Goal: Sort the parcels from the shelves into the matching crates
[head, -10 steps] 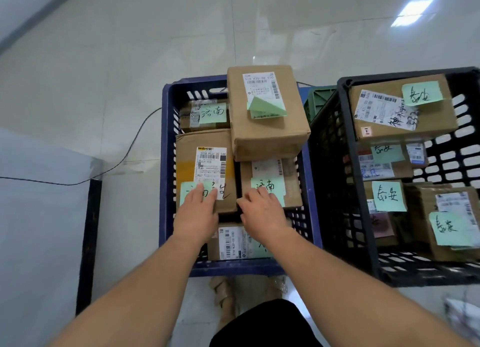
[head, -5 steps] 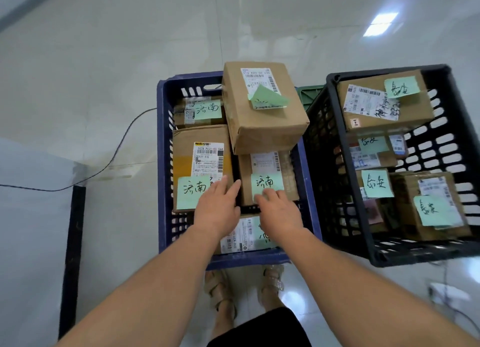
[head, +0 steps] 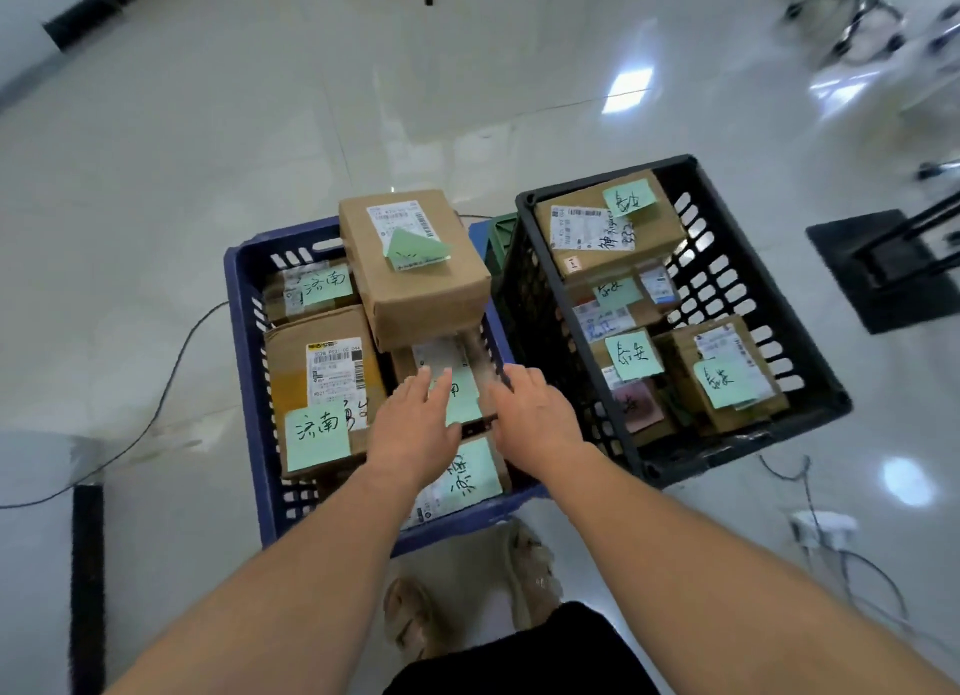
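A blue crate (head: 244,361) on the floor holds several cardboard parcels with green notes. A large parcel (head: 415,278) lies on top at the back. Below it sits a small parcel (head: 441,356); my left hand (head: 415,424) rests flat on its top with straight fingers. My right hand (head: 535,413) touches the same parcel's right edge by the crate wall, and its fingertips are blurred. A tall parcel (head: 322,372) fills the left side, another parcel (head: 467,478) lies nearest me. To the right, a black crate (head: 779,289) holds several parcels with differently worded green notes.
A green crate (head: 501,231) peeks out behind the gap between the two crates. Cables (head: 171,377) run over the floor on the left, and a power strip (head: 821,528) lies at the right. A black stand base (head: 883,268) sits right of the black crate. My sandalled feet (head: 530,564) stand by the blue crate.
My left hand slid right, off the tall left parcel and onto the small middle parcel. My right hand shifted to that parcel's right edge. The view tilted up and back.
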